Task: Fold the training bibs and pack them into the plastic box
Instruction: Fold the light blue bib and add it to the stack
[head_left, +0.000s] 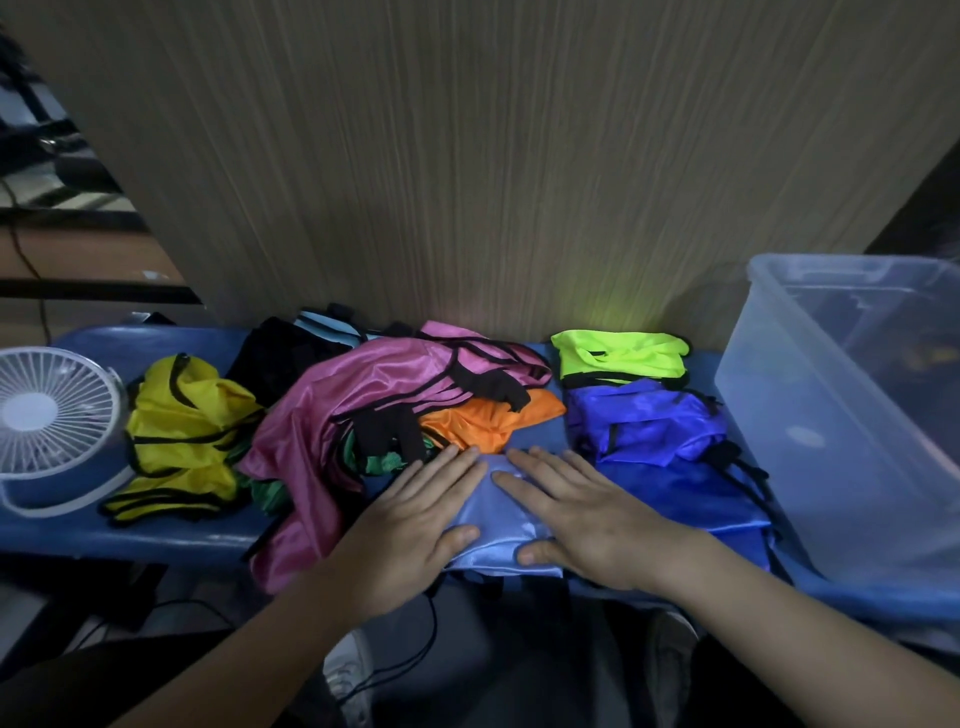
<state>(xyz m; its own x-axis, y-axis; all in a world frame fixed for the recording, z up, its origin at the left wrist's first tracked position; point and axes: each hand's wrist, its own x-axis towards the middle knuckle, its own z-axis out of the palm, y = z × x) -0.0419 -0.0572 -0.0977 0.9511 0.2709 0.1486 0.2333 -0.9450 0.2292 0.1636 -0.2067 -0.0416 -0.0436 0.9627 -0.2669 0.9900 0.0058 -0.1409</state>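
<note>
Both hands lie flat, fingers straight and spread, on a light blue bib (501, 525) at the near edge of the blue table (156, 535): the left hand (415, 514) presses its left part and the right hand (582, 514) its right part, thumbs pointing toward each other, neither grasping anything. Just left of the left hand a pink bib (332, 415) with black trim lies crumpled, draped over the near table edge, with a green bib (382, 460) peeking out beneath it and an orange bib (488, 415) just beyond the fingertips. Right of the right hand a dark blue bib (649, 426) is heaped, and a neon green bib (618, 356) sits folded behind it against the wooden wall (467, 156). Farther left lie a yellow bib (182, 431) and a black bib (270, 358), then a small white fan (52, 426) at the left end. The clear plastic box (852, 415) stands open at the right end of the table.
</note>
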